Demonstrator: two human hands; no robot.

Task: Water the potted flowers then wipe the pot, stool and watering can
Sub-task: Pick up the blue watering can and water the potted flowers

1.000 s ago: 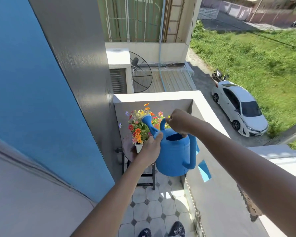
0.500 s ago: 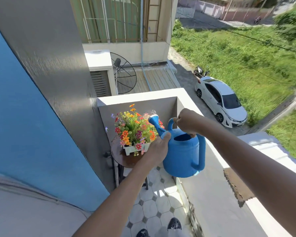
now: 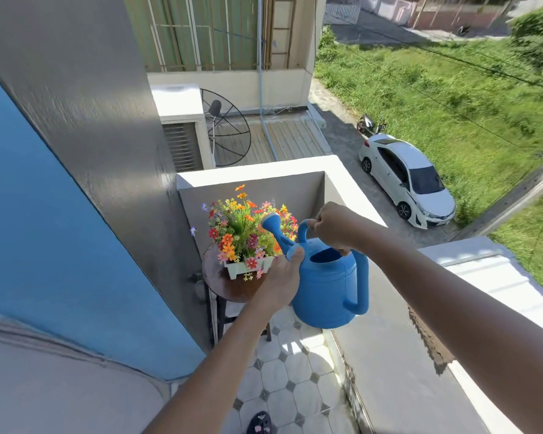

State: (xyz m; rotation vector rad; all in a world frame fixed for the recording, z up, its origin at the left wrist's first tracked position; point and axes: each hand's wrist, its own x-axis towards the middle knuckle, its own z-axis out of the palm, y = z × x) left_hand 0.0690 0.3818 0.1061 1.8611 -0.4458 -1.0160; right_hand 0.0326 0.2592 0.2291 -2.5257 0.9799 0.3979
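A blue plastic watering can (image 3: pixel 328 288) hangs in the air over the balcony floor, its spout head (image 3: pixel 271 222) raised beside the flowers. My right hand (image 3: pixel 334 227) grips the can's top handle. My left hand (image 3: pixel 281 277) presses against the can's left side at the base of the spout. Colourful flowers (image 3: pixel 243 228) stand in a small white pot (image 3: pixel 243 269) on a round dark wooden stool (image 3: pixel 232 286) in the balcony's far corner. No water is visible leaving the spout.
A blue and grey wall (image 3: pixel 76 198) closes the left side. The white balcony parapet (image 3: pixel 398 355) runs along the right and behind the stool. The floor (image 3: pixel 292 380) is pale tile with dark diamonds. My shoe (image 3: pixel 259 422) shows at the bottom. Far below stands a white car (image 3: pixel 406 178).
The view has swung so the pot and stool sit fully in sight. The can has moved slightly right of the flowers, with both hands holding it as before.
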